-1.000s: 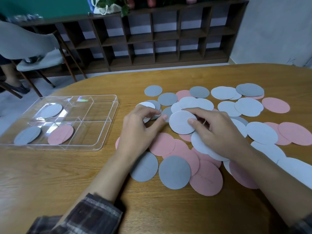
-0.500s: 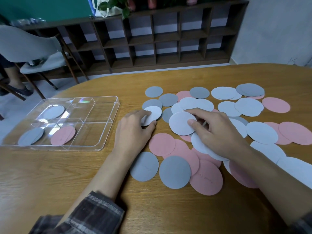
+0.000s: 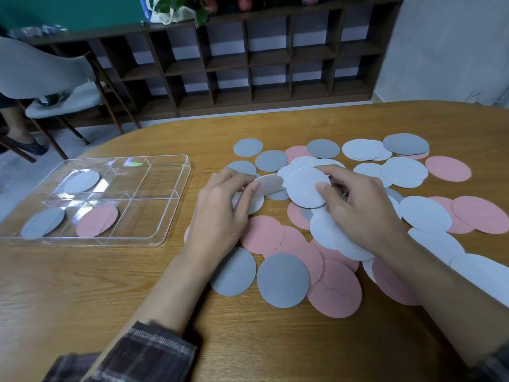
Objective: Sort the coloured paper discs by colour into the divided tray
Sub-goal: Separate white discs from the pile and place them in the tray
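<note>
Centre of tabletop point(image 3: 104, 285): left hand point(image 3: 220, 210) and right hand point(image 3: 363, 213) each pinch a white disc point(image 3: 304, 186) by its rim; looks featherlight, bendy

Nothing legible shows anywhere: no text, label, brand, number or sign. The front pink disc point(image 3: 334, 289), at the near edge of the pile on the surface, carries a faint dark mark, and so does the tray pink disc point(image 3: 97, 220) lying in the clear divided tray point(image 3: 176, 216). Both marks are too small and blurred to make out as letters or figures.
</note>
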`<state>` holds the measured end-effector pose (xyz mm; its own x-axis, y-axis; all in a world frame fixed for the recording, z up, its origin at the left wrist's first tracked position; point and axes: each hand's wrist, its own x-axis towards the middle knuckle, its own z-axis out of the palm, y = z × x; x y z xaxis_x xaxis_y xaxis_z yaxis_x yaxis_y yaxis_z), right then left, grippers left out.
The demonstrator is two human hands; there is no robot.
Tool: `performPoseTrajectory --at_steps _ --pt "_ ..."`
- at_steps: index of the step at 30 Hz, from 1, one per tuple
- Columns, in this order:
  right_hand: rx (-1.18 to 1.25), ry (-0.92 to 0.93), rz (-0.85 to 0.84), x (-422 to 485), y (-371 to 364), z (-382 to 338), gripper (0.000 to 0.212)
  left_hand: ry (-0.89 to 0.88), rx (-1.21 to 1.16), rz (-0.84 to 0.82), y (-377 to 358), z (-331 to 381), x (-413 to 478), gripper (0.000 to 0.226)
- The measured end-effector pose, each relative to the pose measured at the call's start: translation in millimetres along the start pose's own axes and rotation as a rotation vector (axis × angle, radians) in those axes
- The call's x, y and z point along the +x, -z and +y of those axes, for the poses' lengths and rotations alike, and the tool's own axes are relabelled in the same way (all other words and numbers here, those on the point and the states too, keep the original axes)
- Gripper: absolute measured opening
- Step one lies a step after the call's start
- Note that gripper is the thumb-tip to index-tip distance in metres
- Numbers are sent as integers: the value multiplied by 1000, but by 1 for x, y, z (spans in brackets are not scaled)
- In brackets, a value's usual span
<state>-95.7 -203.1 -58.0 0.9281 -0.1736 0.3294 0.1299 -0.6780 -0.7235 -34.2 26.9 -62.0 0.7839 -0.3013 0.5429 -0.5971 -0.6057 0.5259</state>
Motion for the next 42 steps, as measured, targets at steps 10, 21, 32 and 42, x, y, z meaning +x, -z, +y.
performPoseTrajectory --at_steps 10,21,32,42 --pt "95 45 -56 -5 0 -10 34 154 -266 -70 -2 10 -2 13" --pt "19 146 -140 -8 -6 -15 35 239 -336 -104 -6 17 -5 8" --pt "-78 85 -87 -4 -3 -9 30 192 101 -213 -9 -8 -5 48" --pt "-47 39 -89 -2 -5 3 30 222 145 -172 -6 -5 -2 32"
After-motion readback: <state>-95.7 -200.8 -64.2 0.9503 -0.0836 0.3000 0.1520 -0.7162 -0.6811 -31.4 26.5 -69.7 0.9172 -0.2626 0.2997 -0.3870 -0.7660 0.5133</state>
